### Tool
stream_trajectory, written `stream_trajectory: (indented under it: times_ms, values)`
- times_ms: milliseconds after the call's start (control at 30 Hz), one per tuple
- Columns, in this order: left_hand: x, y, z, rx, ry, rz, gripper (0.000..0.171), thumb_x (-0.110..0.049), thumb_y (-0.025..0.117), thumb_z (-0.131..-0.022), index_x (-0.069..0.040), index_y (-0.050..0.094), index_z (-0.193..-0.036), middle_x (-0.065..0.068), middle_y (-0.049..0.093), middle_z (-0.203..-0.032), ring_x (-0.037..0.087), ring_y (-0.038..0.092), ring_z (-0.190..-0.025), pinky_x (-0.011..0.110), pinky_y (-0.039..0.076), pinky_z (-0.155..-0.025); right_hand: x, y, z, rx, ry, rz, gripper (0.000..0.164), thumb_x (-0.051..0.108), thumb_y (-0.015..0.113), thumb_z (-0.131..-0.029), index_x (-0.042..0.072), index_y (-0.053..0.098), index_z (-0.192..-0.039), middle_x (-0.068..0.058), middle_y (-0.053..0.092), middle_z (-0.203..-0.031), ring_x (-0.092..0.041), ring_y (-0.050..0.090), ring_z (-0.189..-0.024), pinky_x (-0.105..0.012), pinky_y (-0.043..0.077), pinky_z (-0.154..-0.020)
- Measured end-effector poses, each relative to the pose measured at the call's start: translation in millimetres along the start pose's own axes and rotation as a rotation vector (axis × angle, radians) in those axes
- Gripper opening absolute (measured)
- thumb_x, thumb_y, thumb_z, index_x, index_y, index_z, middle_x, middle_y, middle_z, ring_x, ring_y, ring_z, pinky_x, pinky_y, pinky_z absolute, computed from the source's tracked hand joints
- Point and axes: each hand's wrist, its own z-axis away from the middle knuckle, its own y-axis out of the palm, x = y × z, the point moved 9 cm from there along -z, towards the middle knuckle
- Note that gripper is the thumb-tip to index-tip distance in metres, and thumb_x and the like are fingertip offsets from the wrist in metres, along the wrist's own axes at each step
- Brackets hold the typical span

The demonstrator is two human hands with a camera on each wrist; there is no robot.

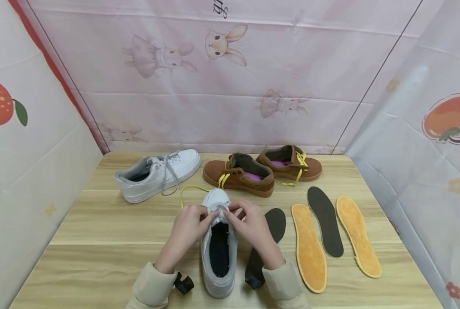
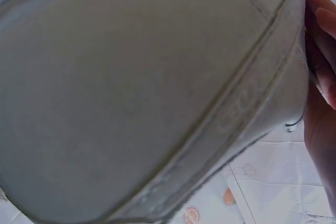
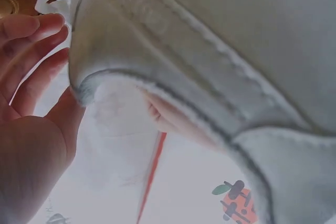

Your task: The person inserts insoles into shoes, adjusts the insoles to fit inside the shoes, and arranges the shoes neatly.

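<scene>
Both hands — left and right, fingers bent — pinch a white low-top shoe at its lace area. A flat black insole lies nearby.

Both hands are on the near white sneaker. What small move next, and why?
I'd probably spread the near white sneaker slightly wider at the throat: the left hand and right hand grip its opposite sides there, where the opening looks narrowest, and loose orange insoles and dark insoles lie to its right.
</scene>
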Motion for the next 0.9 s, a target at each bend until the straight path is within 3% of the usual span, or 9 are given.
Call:
stream_trajectory:
  times_ms: [200, 367, 467, 633, 700, 900]
  values:
    - [0.8, 1.6, 1.6, 0.012, -0.009, 0.01, 0.046, -0.032, 0.067, -0.086, -0.02, 0.047, -0.047, -0.011, 0.037, -0.046, 0.007, 0.035, -0.044, 0.025, 0.029, -0.045, -6.4, -18.7, 6.9, -0.09, 0.041, -0.009, 0.011, 0.027, 0.066, -0.087, 0.018, 0.07, -0.092, 0.007, 0.066, -0.083, -0.01, 0.058, -0.059, -0.023, 0.046, -0.051]
    - [0.8, 0.7, 2.5, 0.0, -0.016, 0.006, 0.047, -0.032, 0.067, -0.086, -0.02, 0.045, -0.047, -0.01, 0.035, -0.046, 0.007, 0.034, -0.045, 0.025, 0.028, -0.045, -20.4, -34.8, 13.2, -0.165, 0.135, 0.101, 0.015, 0.025, 0.066, -0.086, 0.013, 0.071, -0.092, 0.004, 0.063, -0.074, -0.008, 0.053, -0.053, -0.026, 0.043, -0.05]
    - [0.3, -0.1, 2.0, -0.007, -0.013, -0.002, 0.047, -0.032, 0.067, -0.086, -0.019, 0.045, -0.047, -0.01, 0.035, -0.047, 0.008, 0.034, -0.045, 0.026, 0.028, -0.045, -36.5, -37.7, 19.5, -0.141, 0.25, 0.214, 0.028, 0.032, 0.064, -0.087, 0.009, 0.068, -0.103, 0.0, 0.061, -0.076, -0.011, 0.053, -0.059, -0.031, 0.043, -0.055]
    - [0.2, 0.1, 1.4, 0.002, -0.022, -0.012, 0.046, -0.032, 0.067, -0.086, -0.019, 0.046, -0.047, -0.009, 0.035, -0.048, 0.009, 0.034, -0.047, 0.026, 0.028, -0.046, -68.9, -35.5, 36.5, -0.035, 0.458, 0.366, 0.051, 0.043, 0.059, -0.087, 0.006, 0.055, -0.121, -0.018, 0.055, -0.106, -0.031, 0.058, -0.086, -0.047, 0.046, -0.068]
    - [0.2, 0.5, 1.2, 0.007, -0.025, -0.014, 0.046, -0.032, 0.067, -0.087, -0.019, 0.046, -0.048, -0.009, 0.036, -0.048, 0.009, 0.035, -0.048, 0.026, 0.028, -0.046, -77.7, -36.3, 42.4, -0.022, 0.501, 0.397, 0.055, 0.044, 0.058, -0.087, 0.002, 0.051, -0.122, -0.024, 0.052, -0.114, -0.038, 0.058, -0.092, -0.051, 0.046, -0.072]
    - [0.9, 1.2, 1.0, 0.015, -0.03, -0.013, 0.046, -0.033, 0.066, -0.087, -0.019, 0.047, -0.048, -0.009, 0.037, -0.049, 0.009, 0.036, -0.048, 0.026, 0.029, -0.047, -95.5, -40.2, 54.6, -0.026, 0.573, 0.426, 0.061, 0.044, 0.058, -0.087, -0.002, 0.049, -0.126, -0.028, 0.052, -0.111, -0.041, 0.057, -0.092, -0.053, 0.045, -0.07]
